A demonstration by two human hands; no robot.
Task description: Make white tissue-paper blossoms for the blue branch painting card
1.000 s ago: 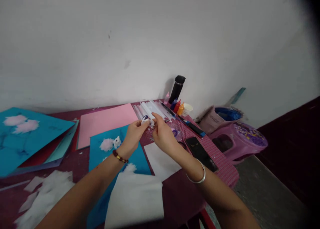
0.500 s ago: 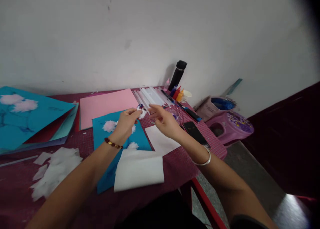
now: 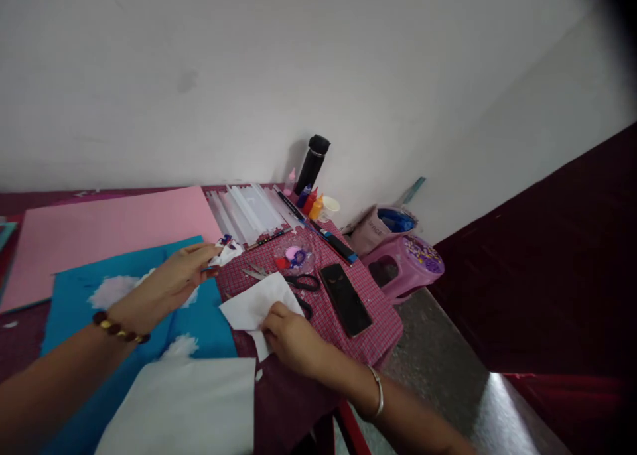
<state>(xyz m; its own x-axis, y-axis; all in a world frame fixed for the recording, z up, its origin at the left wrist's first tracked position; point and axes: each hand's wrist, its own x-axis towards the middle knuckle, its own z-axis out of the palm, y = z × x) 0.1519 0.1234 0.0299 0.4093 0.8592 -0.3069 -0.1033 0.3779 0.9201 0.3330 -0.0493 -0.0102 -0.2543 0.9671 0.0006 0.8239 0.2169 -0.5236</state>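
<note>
My left hand (image 3: 166, 286) pinches a small white crumpled piece with blue and red marks (image 3: 227, 251) above the blue sheet (image 3: 79, 302), which carries white cotton puffs (image 3: 112, 290). My right hand (image 3: 291, 335) rests low on the table with its fingers on the edge of a white paper sheet (image 3: 256, 302). Black-handled scissors (image 3: 303, 284) lie just beyond that sheet. A beaded bracelet is on my left wrist and a silver bangle on my right.
A pink sheet (image 3: 109, 226), white strips (image 3: 249, 209), a black phone (image 3: 346, 299), a clear dish of small bits (image 3: 294, 256), paint bottles (image 3: 311, 204) and a black flask (image 3: 312, 163) sit on the checked cloth. A pink stool (image 3: 405, 266) stands right of the table. Another white sheet (image 3: 184, 408) lies near me.
My right hand has dropped from beside the left hand down onto the white paper sheet. My left hand keeps the small white piece. The view has swung to the right.
</note>
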